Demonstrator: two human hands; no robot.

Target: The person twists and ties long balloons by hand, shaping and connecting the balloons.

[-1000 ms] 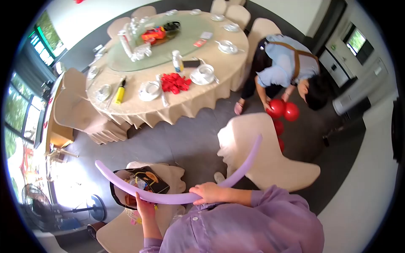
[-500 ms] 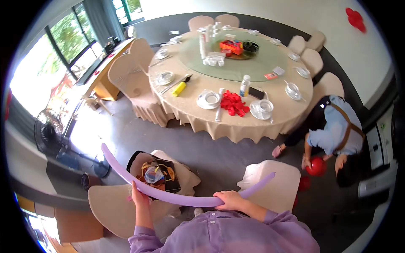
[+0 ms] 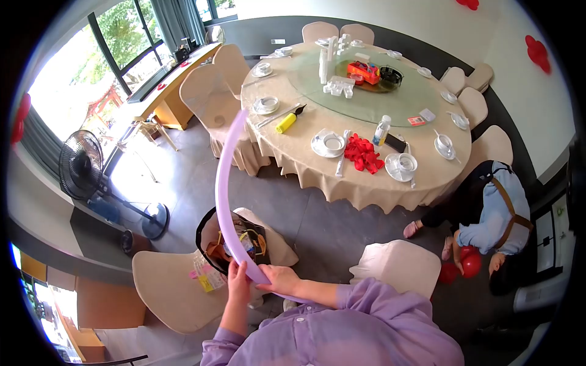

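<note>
A long, thin lilac modelling balloon curves upward in front of me, its far end overlapping the tablecloth's left edge. My left hand is closed round its lower part. Close beside it on the right, my right hand also grips the balloon, fingers wrapped over it. The balloon's near end runs under my right forearm against my purple shirt, partly hidden. Just behind my hands, an open black-rimmed bag with jumbled contents rests on a chair.
A round table carries dishes, red balloons, a yellow hand pump and a bottle. Chairs stand close on both sides. A person crouches at the right by red balloons. A fan stands left.
My right hand has moved left, close to my left hand. The balloon has swung from lying across me to pointing upward. My view has shifted slightly left.
</note>
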